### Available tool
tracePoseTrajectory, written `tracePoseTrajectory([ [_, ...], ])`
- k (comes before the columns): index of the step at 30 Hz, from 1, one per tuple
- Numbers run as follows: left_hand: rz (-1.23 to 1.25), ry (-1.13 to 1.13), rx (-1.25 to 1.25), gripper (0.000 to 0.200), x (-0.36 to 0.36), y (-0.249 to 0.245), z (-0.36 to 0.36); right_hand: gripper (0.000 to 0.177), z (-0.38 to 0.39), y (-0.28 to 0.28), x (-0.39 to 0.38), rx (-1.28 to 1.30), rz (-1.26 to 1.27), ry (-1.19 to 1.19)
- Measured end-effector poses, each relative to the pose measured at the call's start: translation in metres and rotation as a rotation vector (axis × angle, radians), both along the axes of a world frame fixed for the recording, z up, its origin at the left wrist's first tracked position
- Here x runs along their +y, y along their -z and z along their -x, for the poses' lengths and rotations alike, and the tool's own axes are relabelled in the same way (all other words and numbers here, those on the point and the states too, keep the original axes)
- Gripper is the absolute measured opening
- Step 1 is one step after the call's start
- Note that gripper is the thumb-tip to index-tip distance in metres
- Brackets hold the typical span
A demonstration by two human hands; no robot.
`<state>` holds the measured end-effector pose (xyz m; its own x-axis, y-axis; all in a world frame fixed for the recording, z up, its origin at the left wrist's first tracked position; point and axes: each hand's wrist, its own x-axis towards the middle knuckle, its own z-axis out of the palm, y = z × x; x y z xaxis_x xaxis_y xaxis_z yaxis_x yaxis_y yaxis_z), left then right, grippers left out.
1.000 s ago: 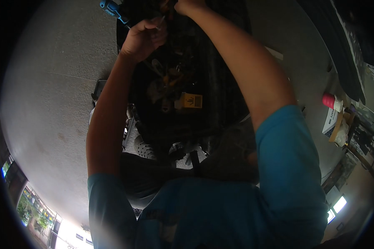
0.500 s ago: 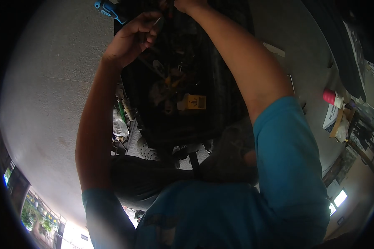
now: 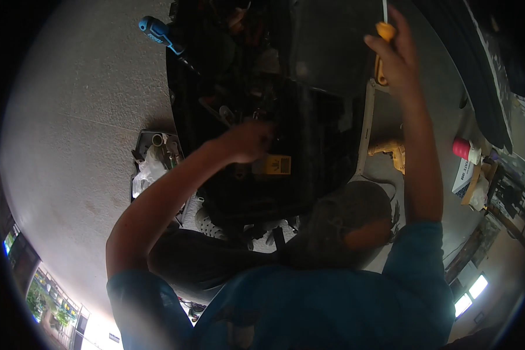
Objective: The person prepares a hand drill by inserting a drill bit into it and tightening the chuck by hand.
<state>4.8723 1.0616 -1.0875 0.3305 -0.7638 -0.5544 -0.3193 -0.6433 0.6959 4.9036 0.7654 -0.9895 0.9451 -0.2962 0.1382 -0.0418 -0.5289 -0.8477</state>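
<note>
My right hand (image 3: 401,61) is closed around the yellow handle of a screwdriver (image 3: 382,61), held upright at the upper right with its pale shaft running out of the top of the view. My left hand (image 3: 248,142) reaches over a black, bin-like surface (image 3: 309,186), just above a yellow box-shaped item (image 3: 277,165). Its fingers look curled, but they are dark and blurred, and what they hold, if anything, cannot be made out. A blue-handled screwdriver (image 3: 156,32) lies at the upper left edge of the black surface. Small loose parts around the left hand are hard to tell apart.
A yellow power tool (image 3: 394,153) lies on the floor beside my right forearm. To the left sits a dark tray (image 3: 139,158) with a plastic bag (image 3: 150,173) and small items. A pink spool (image 3: 461,148) and boxes stand at the far right. My bent legs are close below.
My right hand has swung right from the top middle, with the screwdriver now showing in it. My left hand has come down and right from the upper left to near the yellow item.
</note>
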Motion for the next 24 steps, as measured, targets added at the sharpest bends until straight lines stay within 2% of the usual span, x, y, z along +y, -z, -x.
tracePoseTrajectory([
  [1,-0.016,0.150,-0.130,0.032,-0.006,0.011,0.014,0.055,0.013,0.001,-0.015,0.024,-0.109,0.063],
  [2,-0.016,0.149,-0.135,0.032,-0.015,0.012,0.012,0.057,0.025,0.006,-0.028,0.080,-0.204,0.170],
  [4,-0.125,0.448,-0.398,0.047,-0.031,0.017,0.007,0.057,0.052,0.019,-0.049,0.183,-0.399,0.304],
  [6,-0.347,0.245,-0.153,0.060,-0.056,0.009,-0.038,0.052,0.078,0.036,-0.068,0.254,-0.586,0.340],
  [8,-0.192,-0.004,-0.479,0.062,-0.062,0.037,-0.072,0.049,0.103,0.057,-0.081,0.279,-0.681,0.347],
  [10,0.038,-0.177,-0.851,0.061,-0.066,0.068,-0.100,0.046,0.122,0.078,-0.088,0.250,-0.744,0.454],
  [11,0.033,-0.177,-0.854,0.061,-0.063,0.080,-0.104,0.046,0.130,0.087,-0.089,0.250,-0.749,0.450],
  [12,0.120,-0.069,-1.031,0.058,-0.061,0.088,-0.108,0.047,0.137,0.095,-0.090,0.258,-0.794,0.492],
  [14,0.207,0.050,-1.203,0.055,-0.064,0.103,-0.105,0.047,0.143,0.110,-0.098,0.267,-0.845,0.538],
  [16,-0.068,0.227,-0.777,0.048,-0.061,0.107,-0.081,0.046,0.147,0.122,-0.104,0.218,-0.814,0.451],
  [18,0.019,0.307,-0.762,0.038,-0.047,0.110,-0.047,0.046,0.141,0.120,-0.104,0.255,-0.775,0.486],
  [20,-0.084,0.292,-0.533,0.037,-0.042,0.089,-0.027,0.046,0.135,0.120,-0.110,0.296,-0.732,0.519],
  [21,-0.091,0.294,-0.529,0.037,-0.040,0.074,-0.020,0.045,0.131,0.123,-0.120,0.304,-0.769,0.516],
  [23,-0.239,0.469,-0.326,0.041,-0.041,0.044,-0.014,0.043,0.120,0.130,-0.139,0.320,-0.812,0.509],
  [24,-0.245,0.466,-0.325,0.041,-0.047,0.024,-0.023,0.038,0.112,0.133,-0.149,0.321,-0.870,0.534],
])
